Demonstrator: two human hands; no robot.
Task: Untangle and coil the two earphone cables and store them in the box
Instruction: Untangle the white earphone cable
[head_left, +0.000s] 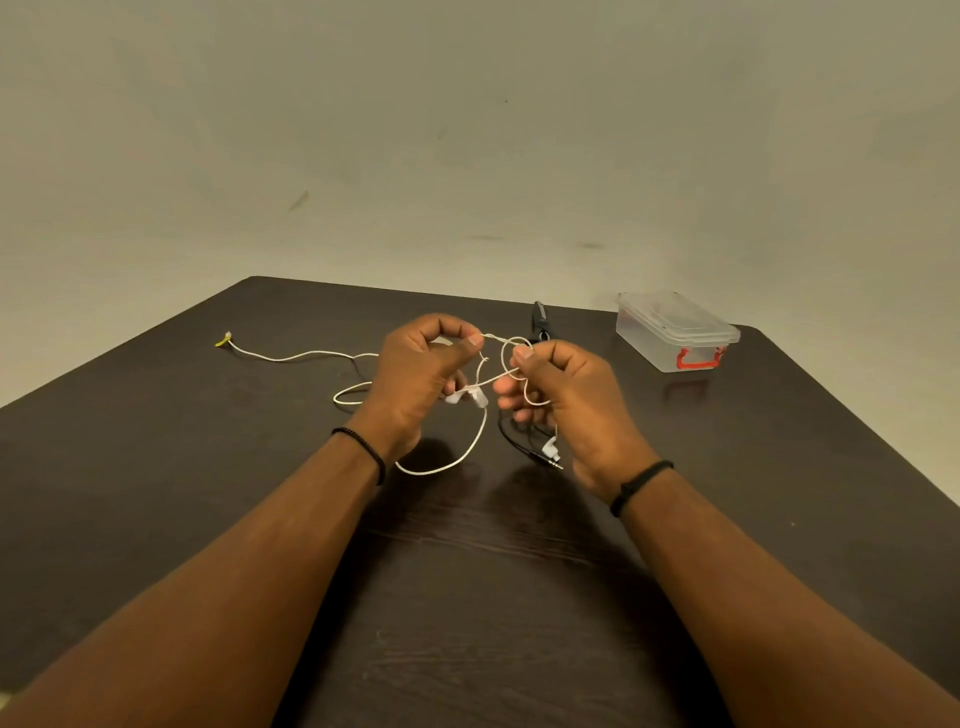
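My left hand (418, 371) and my right hand (563, 402) are raised over the middle of the table, each pinching the white earphone cable (462, 457) at a knot of loops between them. One white strand trails left across the table to a yellow-tipped end (223, 340). A loop hangs below my left wrist. The black earphone cable (511, 439) lies under my right hand, tangled with the white one, its jack plug (553, 462) pointing right. The clear plastic box (675, 332) with a red latch stands lidded at the back right.
The dark wooden table (208, 493) ends at a plain wall behind. A small black object (539, 318) lies near the far edge, just behind my hands. Black bands circle both wrists.
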